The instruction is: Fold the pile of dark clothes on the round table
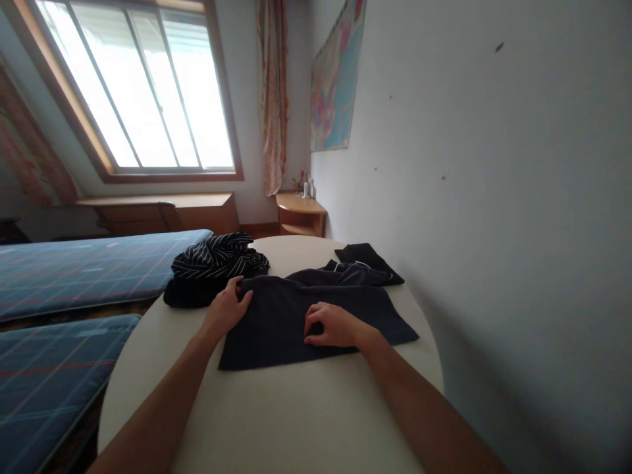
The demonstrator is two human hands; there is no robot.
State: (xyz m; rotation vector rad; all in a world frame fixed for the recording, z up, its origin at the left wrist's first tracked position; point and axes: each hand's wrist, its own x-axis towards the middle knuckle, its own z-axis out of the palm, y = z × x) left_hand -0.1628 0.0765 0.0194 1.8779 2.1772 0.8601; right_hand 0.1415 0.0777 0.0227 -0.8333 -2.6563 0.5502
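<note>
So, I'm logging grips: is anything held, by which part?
Can't tell whether either hand grips the dark garment: left hand at its far left corner, right hand over it.

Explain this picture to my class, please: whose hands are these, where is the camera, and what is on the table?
No machine here: these are a person's bare left hand and right hand. The one camera is worn on that person's head, looking forward and down. On the pale round table lies a dark garment; striped cloth is heaped to its left, and a black cloth lies at the far right. The left hand is at the garment's far left corner, fingers spread. The right hand curls over its nearer part; whether it pinches any fabric is unclear.
</note>
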